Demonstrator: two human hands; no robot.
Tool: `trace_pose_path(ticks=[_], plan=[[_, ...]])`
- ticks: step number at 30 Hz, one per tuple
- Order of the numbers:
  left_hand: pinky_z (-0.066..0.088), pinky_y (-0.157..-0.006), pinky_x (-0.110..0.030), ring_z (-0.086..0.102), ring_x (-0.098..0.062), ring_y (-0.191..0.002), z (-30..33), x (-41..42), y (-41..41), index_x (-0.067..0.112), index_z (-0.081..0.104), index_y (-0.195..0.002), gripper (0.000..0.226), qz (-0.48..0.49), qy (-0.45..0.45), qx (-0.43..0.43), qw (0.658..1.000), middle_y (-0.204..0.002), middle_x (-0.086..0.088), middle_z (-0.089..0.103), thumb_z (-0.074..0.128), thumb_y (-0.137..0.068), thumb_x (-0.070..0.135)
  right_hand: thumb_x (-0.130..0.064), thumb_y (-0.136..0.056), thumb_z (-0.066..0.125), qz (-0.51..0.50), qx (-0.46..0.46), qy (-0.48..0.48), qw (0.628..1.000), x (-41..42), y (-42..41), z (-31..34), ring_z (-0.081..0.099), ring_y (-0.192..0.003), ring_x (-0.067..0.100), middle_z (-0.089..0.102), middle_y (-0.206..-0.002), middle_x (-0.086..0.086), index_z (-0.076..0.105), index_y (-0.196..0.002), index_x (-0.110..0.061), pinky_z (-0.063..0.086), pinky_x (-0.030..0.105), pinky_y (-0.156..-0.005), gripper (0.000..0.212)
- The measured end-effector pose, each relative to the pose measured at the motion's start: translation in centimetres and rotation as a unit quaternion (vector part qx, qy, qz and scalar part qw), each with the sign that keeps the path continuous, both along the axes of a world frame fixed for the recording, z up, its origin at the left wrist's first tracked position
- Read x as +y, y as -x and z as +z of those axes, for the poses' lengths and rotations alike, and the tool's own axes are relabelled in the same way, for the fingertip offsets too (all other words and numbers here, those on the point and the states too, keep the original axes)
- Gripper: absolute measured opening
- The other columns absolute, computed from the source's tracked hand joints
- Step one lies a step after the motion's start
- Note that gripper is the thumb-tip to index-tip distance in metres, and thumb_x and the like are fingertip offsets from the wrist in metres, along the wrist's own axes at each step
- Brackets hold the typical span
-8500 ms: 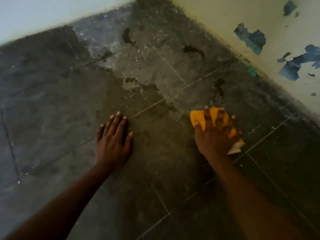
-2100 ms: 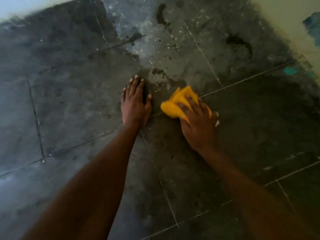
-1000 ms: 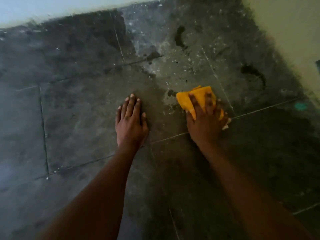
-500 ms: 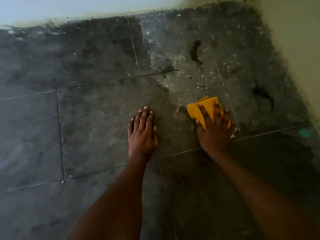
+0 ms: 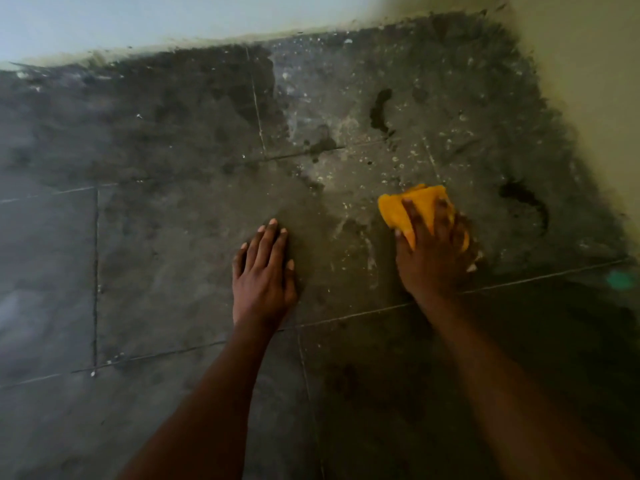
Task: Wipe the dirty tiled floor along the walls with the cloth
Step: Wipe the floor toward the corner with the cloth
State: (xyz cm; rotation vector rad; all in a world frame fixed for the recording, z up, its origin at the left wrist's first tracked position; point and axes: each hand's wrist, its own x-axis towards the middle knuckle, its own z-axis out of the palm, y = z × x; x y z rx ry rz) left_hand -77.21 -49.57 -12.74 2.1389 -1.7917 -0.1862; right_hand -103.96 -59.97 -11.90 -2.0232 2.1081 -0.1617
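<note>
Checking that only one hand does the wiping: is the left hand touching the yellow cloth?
Apart. The head view shows the left hand flat on the floor, with bare tile between it and the yellow cloth under the right hand.

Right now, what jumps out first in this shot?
The bright yellow cloth stands out against the dark floor, pressed down under the right hand right of centre. The left hand lies flat on the tiles beside it, fingers straight. Beyond the cloth, a pale dusty patch with white specks and dark smears runs toward the corner where the two walls meet.
</note>
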Motion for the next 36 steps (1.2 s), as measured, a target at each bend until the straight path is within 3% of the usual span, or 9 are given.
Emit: trace_pose_path(ticks=[3,6,10,13,20,24,27,31,36], plan=[[0.024,-0.127,-0.049,0.025,-0.023,-0.16,-0.2,0.2,-0.1,0.016,0.041,-0.16,0.058,0.003,-0.008,-0.01,1.0,-0.172,-0.005,0.031,0.043,-0.105,0.035,-0.061,-0.097,0.038,0.078,0.014,-0.002,0.997,1.2,-2.7,-0.2,0.008,-0.158,0.043,0.005,-0.175,0.001,0.016,-0.158,-0.056,0.013,0.071,-0.118,0.065],[0.026,-0.127,-0.055,0.026,-0.028,-0.159,0.9,0.5,1.4,0.012,0.04,-0.16,0.061,0.026,-0.045,-0.016,0.999,-0.171,-0.009,0.03,0.038,-0.104,0.037,-0.056,-0.097,0.043,0.185,0.055,0.004,0.981,7.1,1.5,0.0,0.014,-0.158,0.038,0.003,-0.175,-0.004,0.013,-0.158,-0.059,0.02,0.066,-0.119,0.069],[0.015,-0.13,-0.05,0.023,-0.029,-0.16,2.9,-2.8,6.2,0.015,0.033,-0.163,0.066,-0.027,-0.08,0.003,0.996,-0.173,-0.009,0.025,0.028,-0.106,0.047,-0.058,-0.093,0.036,0.071,0.06,0.021,0.995,5.5,9.0,0.5,0.028,-0.152,0.044,0.019,-0.173,0.004,0.025,-0.157,-0.054,0.03,0.069,-0.114,0.065],[0.006,-0.131,-0.044,0.012,-0.023,-0.163,2.6,-5.1,9.8,0.018,0.025,-0.166,0.06,-0.08,-0.084,0.023,0.993,-0.176,-0.004,0.017,0.031,-0.111,0.041,-0.061,-0.091,0.031,-0.027,0.022,0.021,0.999,-0.4,9.5,0.1,0.02,-0.155,0.045,0.022,-0.172,0.006,0.033,-0.156,-0.048,0.026,0.073,-0.115,0.067],[0.011,-0.132,-0.047,0.014,-0.02,-0.163,0.5,-6.4,11.1,0.019,0.032,-0.164,0.06,-0.054,-0.028,0.02,0.998,-0.174,-0.003,0.023,0.034,-0.109,0.042,-0.064,-0.098,0.027,0.022,0.053,-0.009,0.998,4.3,11.7,0.0,0.01,-0.159,0.037,0.004,-0.175,-0.005,0.007,-0.157,-0.061,0.02,0.068,-0.119,0.063],[0.015,-0.131,-0.049,0.013,-0.019,-0.163,0.6,-6.1,11.2,0.02,0.03,-0.165,0.061,-0.041,-0.035,0.019,0.998,-0.175,-0.001,0.022,0.033,-0.108,0.042,-0.067,-0.093,0.026,-0.081,0.045,-0.038,0.995,0.1,15.1,0.5,0.013,-0.157,0.044,0.012,-0.174,0.002,0.014,-0.159,-0.054,0.02,0.073,-0.119,0.069],[0.01,-0.132,-0.047,0.01,-0.017,-0.163,0.3,-6.5,11.2,0.021,0.029,-0.165,0.062,-0.046,-0.035,0.026,0.998,-0.175,0.0,0.02,0.034,-0.108,0.043,-0.065,-0.1,0.034,-0.186,-0.023,-0.043,0.981,-7.2,15.0,0.7,-0.004,-0.159,0.04,-0.001,-0.175,-0.003,0.014,-0.159,-0.055,0.005,0.074,-0.12,0.063],[0.008,-0.132,-0.044,0.01,-0.017,-0.163,-0.2,-6.2,11.3,0.02,0.03,-0.165,0.062,-0.04,-0.044,0.018,0.998,-0.175,0.0,0.021,0.035,-0.108,0.043,-0.059,-0.105,0.035,-0.124,-0.01,-0.051,0.991,-6.9,13.5,0.6,-0.012,-0.159,0.039,-0.009,-0.175,-0.007,0.004,-0.158,-0.058,0.003,0.076,-0.119,0.062],[0.007,-0.131,-0.042,0.011,-0.016,-0.163,0.8,-6.3,11.3,0.02,0.032,-0.164,0.062,-0.041,-0.038,0.028,0.998,-0.175,0.001,0.022,0.036,-0.107,0.043,-0.064,-0.097,0.025,-0.052,0.032,-0.035,0.998,0.5,15.7,1.0,0.012,-0.157,0.046,0.01,-0.174,0.005,-0.003,-0.158,-0.055,0.019,0.072,-0.119,0.068]])
